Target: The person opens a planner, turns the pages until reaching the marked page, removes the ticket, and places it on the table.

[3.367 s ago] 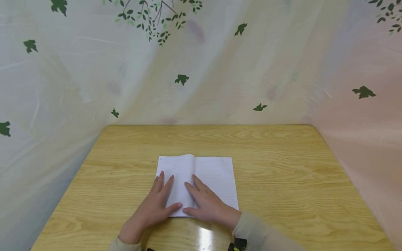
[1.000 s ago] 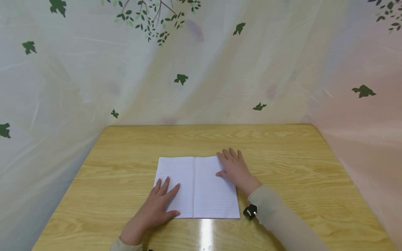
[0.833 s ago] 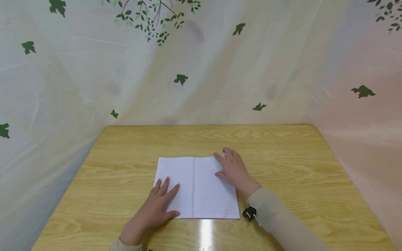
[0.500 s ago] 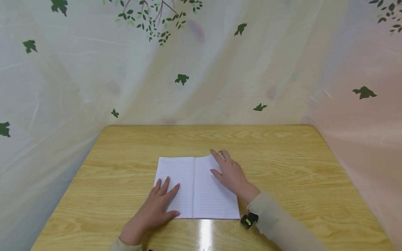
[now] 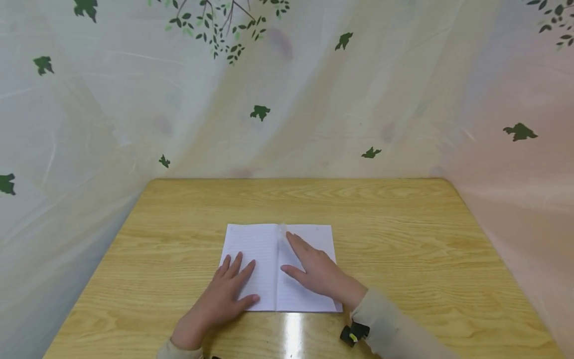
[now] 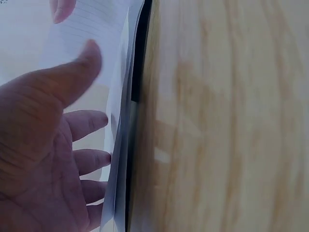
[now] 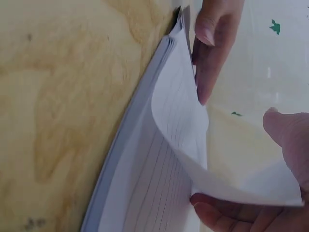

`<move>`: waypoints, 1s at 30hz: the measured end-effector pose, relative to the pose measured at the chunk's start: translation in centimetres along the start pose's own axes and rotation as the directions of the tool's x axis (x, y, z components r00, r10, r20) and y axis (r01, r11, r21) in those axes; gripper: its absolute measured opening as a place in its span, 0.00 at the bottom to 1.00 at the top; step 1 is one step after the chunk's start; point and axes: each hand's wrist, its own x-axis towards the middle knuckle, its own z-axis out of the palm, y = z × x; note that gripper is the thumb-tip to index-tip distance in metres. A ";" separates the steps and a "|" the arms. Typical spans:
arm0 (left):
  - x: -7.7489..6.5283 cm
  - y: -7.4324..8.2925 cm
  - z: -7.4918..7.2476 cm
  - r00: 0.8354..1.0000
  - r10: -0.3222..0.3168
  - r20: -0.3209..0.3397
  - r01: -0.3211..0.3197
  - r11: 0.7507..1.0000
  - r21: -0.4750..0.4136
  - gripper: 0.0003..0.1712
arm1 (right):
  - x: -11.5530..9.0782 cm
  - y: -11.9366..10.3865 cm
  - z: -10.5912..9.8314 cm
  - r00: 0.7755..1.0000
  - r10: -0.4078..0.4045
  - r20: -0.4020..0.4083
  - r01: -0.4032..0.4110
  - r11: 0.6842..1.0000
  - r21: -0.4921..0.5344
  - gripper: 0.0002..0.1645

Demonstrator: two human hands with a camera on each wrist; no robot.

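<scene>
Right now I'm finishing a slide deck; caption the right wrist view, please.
A page curls up from the notebook over the fingers of the right hand, left hand beyond.

Open notebook (image 5: 268, 271), white lined pages (image 5: 262, 244), flat on a wooden table (image 5: 403, 239), one right-side leaf (image 7: 260, 191) raised and curled

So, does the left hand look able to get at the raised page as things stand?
Probably yes: the left hand rests on the facing page and nothing seems to block it, though the right hand has fingers under the raised page.
</scene>
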 end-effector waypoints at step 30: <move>0.1 -0.1 0.1 0.999 -0.018 -0.043 0.018 1.000 -0.010 0.48 | -0.9 -2.3 3.0 0.967 -0.098 0.235 0.157 0.957 -0.245 0.38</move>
